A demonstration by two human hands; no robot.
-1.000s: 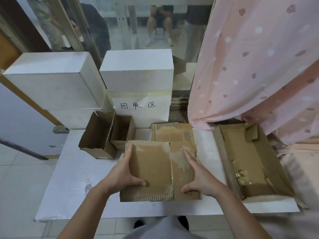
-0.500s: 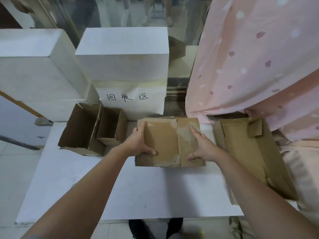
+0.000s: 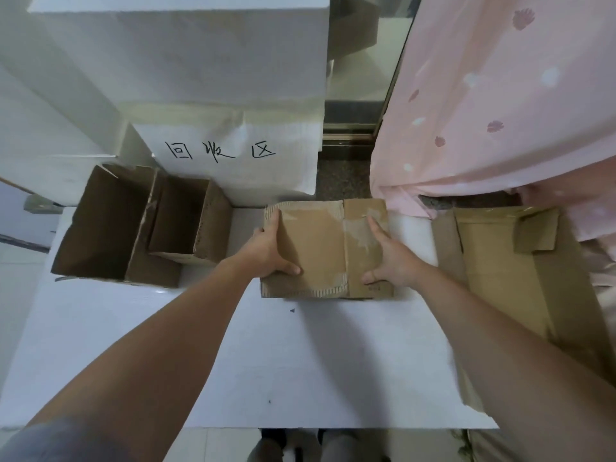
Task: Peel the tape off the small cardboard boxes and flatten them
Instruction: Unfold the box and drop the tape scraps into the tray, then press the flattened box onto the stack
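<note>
A flattened brown cardboard box [image 3: 320, 248] lies at the far middle of the white table [image 3: 283, 361], just below the white block with handwritten characters. My left hand [image 3: 266, 251] holds its left edge, thumb on top near the front. On its right part rests my right hand [image 3: 388, 258], fingers stretched flat over a patch of tape residue, thumb at the front. Two small open cardboard boxes [image 3: 110, 225] [image 3: 190, 225] lie on their sides at the table's far left.
A large shallow cardboard box [image 3: 520, 278] lies open on the right. White blocks [image 3: 200, 61] stand behind the table, one with a handwritten label [image 3: 220, 151]. A pink patterned curtain [image 3: 500, 95] hangs at the right rear. Shoes show under the front edge.
Both hands carried the flattened box away from me to the far middle of the table, where it now lies below the labelled block. The view tilted down and closer.
</note>
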